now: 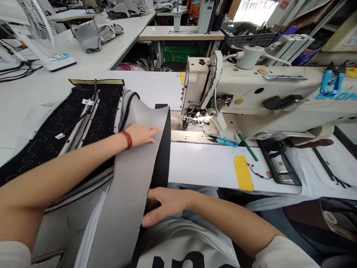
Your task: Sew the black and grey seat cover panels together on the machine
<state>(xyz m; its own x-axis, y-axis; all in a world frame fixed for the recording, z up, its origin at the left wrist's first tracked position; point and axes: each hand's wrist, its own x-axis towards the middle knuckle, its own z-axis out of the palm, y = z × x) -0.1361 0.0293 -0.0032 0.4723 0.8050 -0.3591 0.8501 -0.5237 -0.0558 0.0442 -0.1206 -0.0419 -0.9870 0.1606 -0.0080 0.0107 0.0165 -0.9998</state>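
My left hand (141, 135), with a red-brown bracelet on the wrist, lies flat with its fingers stretched out on a long grey fabric panel (131, 186). Black backing (161, 160) shows along the panel's right edge. Lower down, my right hand (167, 204) pinches that edge between thumb and fingers; the fingertips are partly hidden. The panel joins a larger cover piece, whose black quilted underside (104, 108) with wavy stitching and a small white label spreads to the left. To the right of the panel, the sewing machine's needle area (199, 121) is lit.
By the machine bed lie blue thread snips (223, 141), a green pen (247, 147), a yellow tag (243, 173) and a black tray (280, 167). A white fan (41, 41) stands back left, near grey fabric pieces (93, 35). The machine arm (259, 85) extends right.
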